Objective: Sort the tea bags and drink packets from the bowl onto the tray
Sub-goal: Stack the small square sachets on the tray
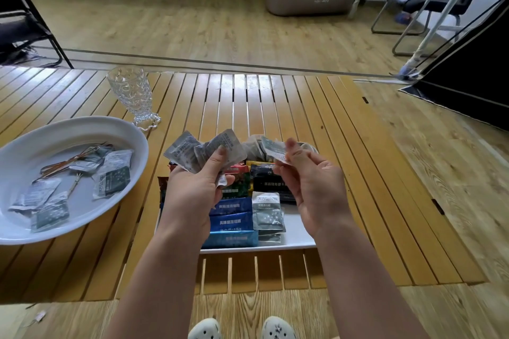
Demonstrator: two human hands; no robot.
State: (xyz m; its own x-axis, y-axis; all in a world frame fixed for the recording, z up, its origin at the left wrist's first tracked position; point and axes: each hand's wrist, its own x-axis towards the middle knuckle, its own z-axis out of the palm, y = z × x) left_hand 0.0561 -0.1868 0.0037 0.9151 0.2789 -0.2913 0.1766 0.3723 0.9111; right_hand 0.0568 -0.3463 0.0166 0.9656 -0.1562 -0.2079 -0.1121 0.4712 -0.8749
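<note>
Both hands hold grey packets above the tray on the slatted bench.

The bench (275, 107) carries a white bowl (24, 146) at the left, with several grey packets lying in it, and a white tray (297, 237) near the middle, with blue, green and dark packets laid in rows and a grey packet (267, 210) at its right. A cut glass (132, 96) stands just beyond the bowl. The left hand (192, 195) has its grip closed round a bunch of packets (203, 151); the right hand (311, 187) pinches one packet (274, 148) at its fingertips.
</note>
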